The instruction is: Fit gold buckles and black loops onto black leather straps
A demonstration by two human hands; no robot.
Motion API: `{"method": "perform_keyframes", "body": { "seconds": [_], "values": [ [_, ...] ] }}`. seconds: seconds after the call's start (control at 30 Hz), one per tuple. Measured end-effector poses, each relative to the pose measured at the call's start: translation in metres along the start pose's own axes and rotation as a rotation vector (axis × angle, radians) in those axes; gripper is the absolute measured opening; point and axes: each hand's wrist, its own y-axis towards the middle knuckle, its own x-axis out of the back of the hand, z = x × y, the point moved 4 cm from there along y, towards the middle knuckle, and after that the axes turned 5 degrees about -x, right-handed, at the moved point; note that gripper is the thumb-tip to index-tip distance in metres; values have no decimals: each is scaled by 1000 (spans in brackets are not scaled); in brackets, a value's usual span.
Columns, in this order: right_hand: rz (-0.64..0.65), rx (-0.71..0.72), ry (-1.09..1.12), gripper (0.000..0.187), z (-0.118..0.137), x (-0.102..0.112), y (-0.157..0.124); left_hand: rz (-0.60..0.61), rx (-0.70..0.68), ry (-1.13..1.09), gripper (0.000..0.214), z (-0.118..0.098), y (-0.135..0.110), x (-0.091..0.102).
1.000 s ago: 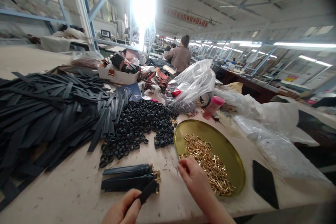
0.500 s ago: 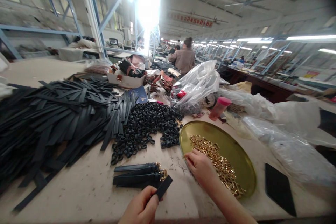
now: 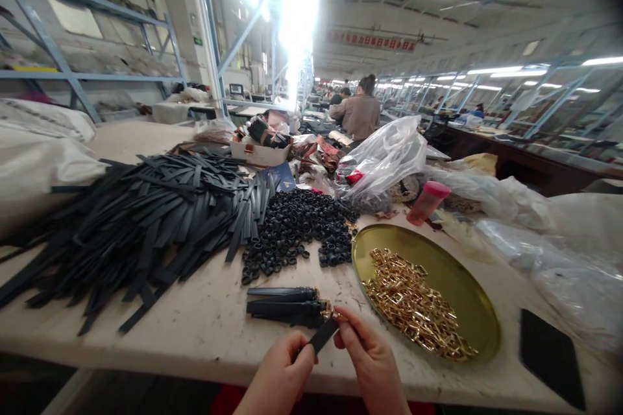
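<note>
My left hand (image 3: 280, 376) pinches a short black strap (image 3: 322, 335) near the table's front edge. My right hand (image 3: 367, 360) meets the strap's far end, fingers pinched on a small gold buckle (image 3: 335, 316). Just beyond lies a small stack of finished black straps with gold buckles (image 3: 287, 305). A round gold tray (image 3: 462, 285) holding several loose gold buckles (image 3: 411, 301) sits to the right of my hands. A heap of black rubber loops (image 3: 299, 227) lies behind the stack, and a big pile of long black straps (image 3: 141, 220) spreads over the left of the table.
A black phone (image 3: 549, 356) lies at the right front. A pink-capped bottle (image 3: 428, 202), clear plastic bags (image 3: 384, 159) and a cardboard box (image 3: 260, 152) crowd the back. A person (image 3: 360, 113) stands far down the aisle, facing away. White bundles (image 3: 34, 149) lie at far left.
My right hand left the gold tray with a buckle and came to the end of the strap held by my left hand. The view shifted left and down.
</note>
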Motion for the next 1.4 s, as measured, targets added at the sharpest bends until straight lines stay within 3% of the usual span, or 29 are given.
{"method": "perform_keyframes", "body": {
  "seconds": [0.2,0.47,0.8,1.03,1.23,1.4],
  "values": [
    [30,-39,64,33,0,-7,-8,-2,-4,-27,18,0,-5,-3],
    [-41,-326,530,36,-16,-18,-7,16,-109,115,25,-17,-17,-7],
    [-106,-434,729,36,-17,-28,-17,68,-169,168,28,-19,-12,-9],
    [-73,-427,669,31,-28,-32,-16,6,-185,165,26,-21,-13,-8],
    [-82,-379,607,22,-26,-27,-19,43,-138,163,27,-17,-15,-8],
    [30,-290,484,24,-16,-30,-26,27,-130,19,29,-19,-17,-5]
  ]
}}
